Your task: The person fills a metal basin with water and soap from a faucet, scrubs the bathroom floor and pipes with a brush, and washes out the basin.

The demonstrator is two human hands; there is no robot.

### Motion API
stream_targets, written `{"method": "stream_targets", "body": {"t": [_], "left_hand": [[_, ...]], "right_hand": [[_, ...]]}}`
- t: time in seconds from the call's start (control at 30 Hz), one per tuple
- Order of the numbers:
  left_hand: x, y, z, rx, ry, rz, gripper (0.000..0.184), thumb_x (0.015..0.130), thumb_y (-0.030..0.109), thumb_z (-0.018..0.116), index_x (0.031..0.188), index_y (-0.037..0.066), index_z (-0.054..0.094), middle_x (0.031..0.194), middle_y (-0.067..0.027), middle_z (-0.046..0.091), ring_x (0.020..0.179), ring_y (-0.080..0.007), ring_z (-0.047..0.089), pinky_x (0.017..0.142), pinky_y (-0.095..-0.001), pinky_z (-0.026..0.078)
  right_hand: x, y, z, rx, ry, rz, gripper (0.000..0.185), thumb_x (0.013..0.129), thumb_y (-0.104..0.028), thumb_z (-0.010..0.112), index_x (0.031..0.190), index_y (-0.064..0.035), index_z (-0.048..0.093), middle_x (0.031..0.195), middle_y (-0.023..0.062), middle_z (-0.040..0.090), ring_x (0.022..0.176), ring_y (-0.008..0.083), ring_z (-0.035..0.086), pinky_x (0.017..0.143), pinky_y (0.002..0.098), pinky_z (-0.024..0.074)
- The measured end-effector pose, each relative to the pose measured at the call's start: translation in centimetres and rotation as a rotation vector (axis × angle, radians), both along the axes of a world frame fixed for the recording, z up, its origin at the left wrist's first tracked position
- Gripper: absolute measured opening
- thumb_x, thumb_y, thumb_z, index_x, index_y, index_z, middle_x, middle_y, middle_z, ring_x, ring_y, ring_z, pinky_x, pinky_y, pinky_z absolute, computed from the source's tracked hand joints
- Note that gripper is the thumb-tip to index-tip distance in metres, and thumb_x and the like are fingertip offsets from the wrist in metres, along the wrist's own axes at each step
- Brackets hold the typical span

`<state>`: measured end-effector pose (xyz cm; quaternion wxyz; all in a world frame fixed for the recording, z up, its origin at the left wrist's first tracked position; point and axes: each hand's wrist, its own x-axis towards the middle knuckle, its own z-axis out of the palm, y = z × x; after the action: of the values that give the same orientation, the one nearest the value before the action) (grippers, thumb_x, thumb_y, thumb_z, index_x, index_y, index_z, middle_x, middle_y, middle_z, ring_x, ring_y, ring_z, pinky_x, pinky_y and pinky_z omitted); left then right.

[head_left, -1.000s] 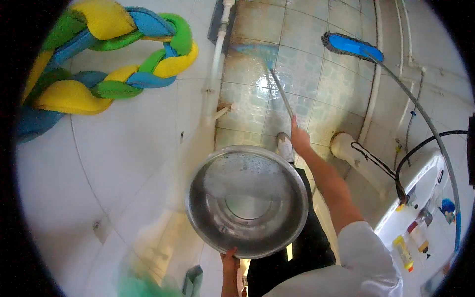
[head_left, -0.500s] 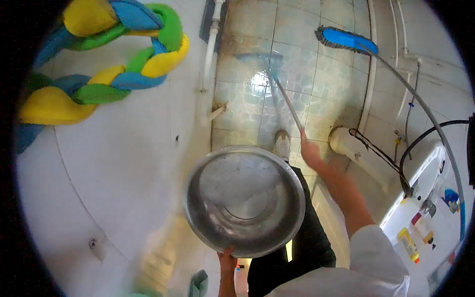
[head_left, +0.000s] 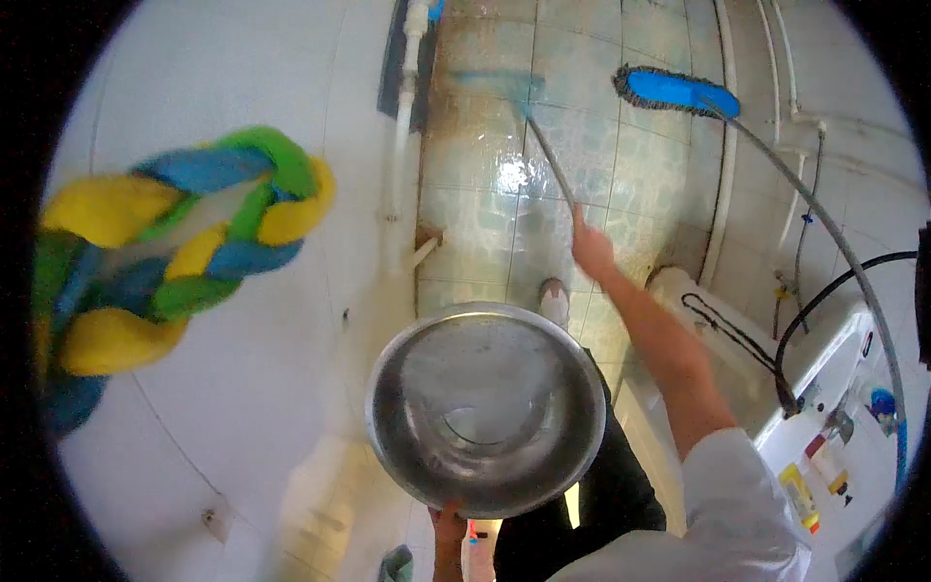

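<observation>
- Steel basin: in front of the body, carried at its near rim by the left hand, which is clamped over the lip; digits underneath are hidden. Grey sheen inside; cannot tell how much liquid, if any.
- Right hand: wrapped around the pole, arm reaching forward past the basin.
- Blue head at the pole's far end: over the wet floor tiles, near the white pipe, by brown staining. Blurred; bristle or cloth unclear, contact with the floor not certain.
- Change over the last half second: head farther out from the person, right hand advanced beyond the shoe. Judged as the outward part of a stroke, so the head now covers tile farther off.
- Basin and left-hand grip look unchanged; both sit slightly lower in view, as does the shoe, so probably camera shift.
- Braided loop, left side: lower in view, its gap narrower. Apart from both hands.
- Elsewhere: flat mop upper right; yellow bottle lower right, near the sink. Neither hand touches these.
</observation>
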<state>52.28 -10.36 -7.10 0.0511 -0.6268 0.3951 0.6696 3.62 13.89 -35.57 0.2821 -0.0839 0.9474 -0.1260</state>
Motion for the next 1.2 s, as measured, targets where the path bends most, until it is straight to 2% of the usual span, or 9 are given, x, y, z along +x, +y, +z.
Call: {"method": "stream_targets", "body": {"t": [0.17, 0.23, 0.33, 0.4, 0.6, 0.63, 0.73, 0.97, 1.2], "left_hand": [[-6.3, 0.6, 0.1, 0.091, -0.042, 0.164, 0.054, 0.068, 0.004, 0.06, 0.12, 0.006, 0.042, 0.118, -0.0087, 0.047, 0.109, -0.0255, 0.044, 0.092, -0.0381, 0.035], [-1.1, -0.7, -1.7, -0.013, 0.021, -0.231, 0.046, 0.085, 0.008, 0.05, 0.127, 0.018, 0.033, 0.121, -0.0122, 0.044, 0.091, -0.0244, 0.055, 0.058, -0.0305, 0.052], [0.5, -1.8, -4.4, -0.493, 0.123, -1.195, 0.051, 0.065, 0.0, 0.059, 0.115, 0.006, 0.048, 0.115, -0.0094, 0.049, 0.108, -0.0258, 0.044, 0.091, -0.0354, 0.034], [-5.5, -0.2, -2.3, 0.117, -0.141, 0.219, 0.03, 0.066, -0.001, 0.059, 0.096, 0.005, 0.059, 0.115, -0.0134, 0.048, 0.107, -0.0273, 0.045, 0.09, -0.0361, 0.034], [-6.6, -2.4, -2.4, -0.547, 0.026, -1.307, 0.037, 0.067, -0.001, 0.058, 0.104, 0.004, 0.054, 0.114, -0.0127, 0.045, 0.105, -0.0275, 0.045, 0.09, -0.0327, 0.034], [-8.3, -1.7, -2.6, -0.265, 0.04, -0.718, 0.041, 0.067, -0.001, 0.058, 0.107, 0.004, 0.052, 0.114, -0.0119, 0.045, 0.105, -0.0264, 0.044, 0.09, -0.0317, 0.034], [-7.7, -3.3, -3.2, -0.123, 0.041, -0.547, 0.044, 0.069, -0.002, 0.057, 0.112, 0.006, 0.048, 0.113, -0.0099, 0.043, 0.104, -0.0237, 0.042, 0.09, -0.032, 0.033], [-12.9, -3.3, -1.7, -0.287, 0.329, -0.707, 0.036, 0.065, -0.001, 0.059, 0.099, 0.007, 0.05, 0.09, -0.005, 0.052, 0.087, -0.0194, 0.049, 0.082, -0.0355, 0.04], [-17.8, -2.0, 3.7, 0.123, 0.196, -0.358, 0.057, 0.07, 0.003, 0.055, 0.122, -0.001, 0.033, 0.118, -0.0125, 0.04, 0.105, -0.0263, 0.041, 0.097, -0.0404, 0.03]], "right_hand": [[0.0, 2.2, 0.2, 0.186, -0.165, -0.007, 0.067, 0.081, -0.006, 0.041, 0.138, -0.0056, 0.005, 0.072, 0.0207, 0.06, 0.06, 0.0314, 0.06, 0.055, 0.0443, 0.0475], [-6.6, 0.7, -2.6, 0.136, 0.002, -0.035, 0.06, 0.082, -0.007, 0.041, 0.136, -0.0039, 0.015, 0.075, 0.0203, 0.061, 0.064, 0.033, 0.061, 0.057, 0.0448, 0.0481], [-19.0, -3.5, -2.0, 0.113, 0.065, -0.101, 0.047, 0.086, -0.013, 0.038, 0.131, -0.002, 0.027, 0.087, 0.017, 0.062, 0.079, 0.0324, 0.061, 0.066, 0.043, 0.0484], [-22.2, -4.4, -1.2, 0.127, 0.158, -0.149, 0.045, 0.086, -0.013, 0.038, 0.129, -0.001, 0.03, 0.089, 0.0176, 0.061, 0.082, 0.0325, 0.06, 0.068, 0.0433, 0.0481], [-4.5, 4.0, 0.9, 0.18, -0.125, -0.29, 0.061, 0.082, -0.012, 0.043, 0.136, -0.0025, 0.016, 0.087, 0.0206, 0.06, 0.079, 0.0323, 0.06, 0.067, 0.0427, 0.0477], [1.2, 6.1, 0.4, 0.181, -0.15, -0.308, 0.066, 0.081, -0.012, 0.044, 0.137, -0.0032, 0.01, 0.083, 0.0205, 0.06, 0.075, 0.0327, 0.06, 0.065, 0.0429, 0.0472], [15.5, 9.6, 4.4, 0.185, -0.216, -0.528, 0.069, 0.081, -0.015, 0.045, 0.137, -0.003, 0.007, 0.076, 0.0199, 0.059, 0.068, 0.0325, 0.059, 0.06, 0.0423, 0.0466], [30.5, 11.9, 13.2, 0.326, -0.48, -0.927, 0.054, 0.08, -0.016, 0.047, 0.129, -0.0014, 0.029, 0.093, 0.0216, 0.058, 0.084, 0.035, 0.059, 0.07, 0.0434, 0.0478], [37.6, 17.3, 13.1, 0.565, -0.486, -1.162, 0.037, 0.084, -0.017, 0.049, 0.119, -0.0056, 0.042, 0.11, 0.0162, 0.054, 0.098, 0.0317, 0.056, 0.08, 0.043, 0.0461]]}}
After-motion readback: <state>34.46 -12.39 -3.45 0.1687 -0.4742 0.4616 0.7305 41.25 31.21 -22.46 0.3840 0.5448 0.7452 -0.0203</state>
